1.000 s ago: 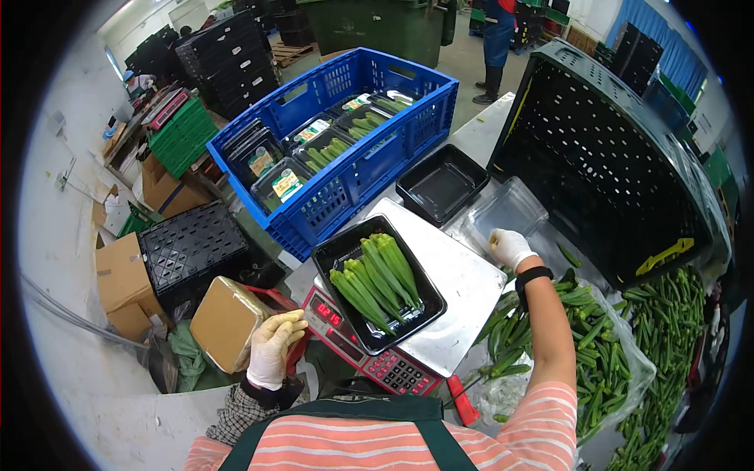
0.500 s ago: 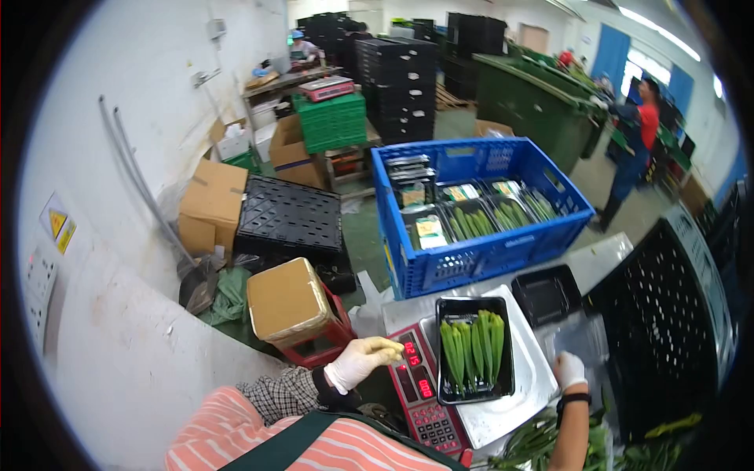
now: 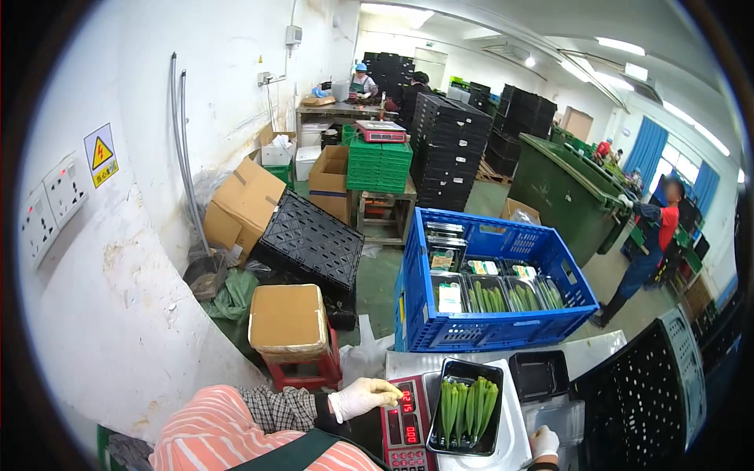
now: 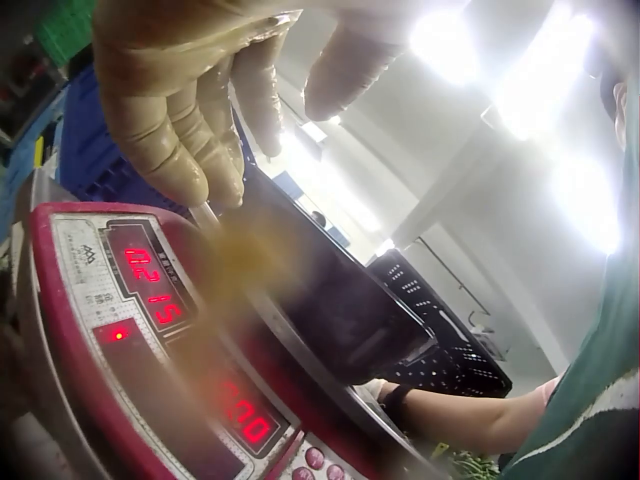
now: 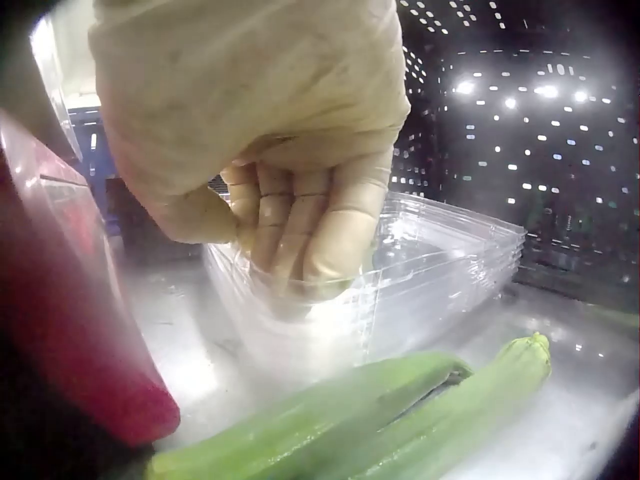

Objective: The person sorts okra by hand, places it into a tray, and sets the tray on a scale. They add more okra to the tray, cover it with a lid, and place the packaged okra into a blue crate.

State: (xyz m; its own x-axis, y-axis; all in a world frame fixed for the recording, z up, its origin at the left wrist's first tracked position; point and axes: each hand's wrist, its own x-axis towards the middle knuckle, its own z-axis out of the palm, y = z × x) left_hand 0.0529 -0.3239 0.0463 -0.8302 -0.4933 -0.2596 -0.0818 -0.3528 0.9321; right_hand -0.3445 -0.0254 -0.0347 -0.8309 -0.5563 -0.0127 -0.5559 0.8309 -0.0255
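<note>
My gloved right hand (image 3: 543, 442) is at the stack of clear plastic lids (image 3: 562, 421), right of the scale. In the right wrist view its fingers curl over the lids' near edge, with the thumb on the outer side, pinching the rim. Two okra pods (image 5: 360, 420) lie in front of the stack. A black tray (image 3: 471, 370) of okra (image 3: 470, 412) sits on the scale's metal platform (image 3: 514, 439). My gloved left hand (image 3: 361, 398) hovers beside the red scale display (image 4: 150, 285), fingers loosely bent, holding nothing. The display reads 0.215.
A blue crate (image 3: 510, 330) with packed okra trays stands behind the scale. An empty black tray (image 3: 539, 375) lies beside it. A large black crate (image 3: 644, 392) leans at the right. A cardboard box (image 3: 287, 322) rests on a red stool at the left. Another person (image 3: 656, 243) stands beyond.
The head view has swung up and to the left, so the scale and trays sit lower in it. My left hand has come closer to the display. My right hand stays at the lids.
</note>
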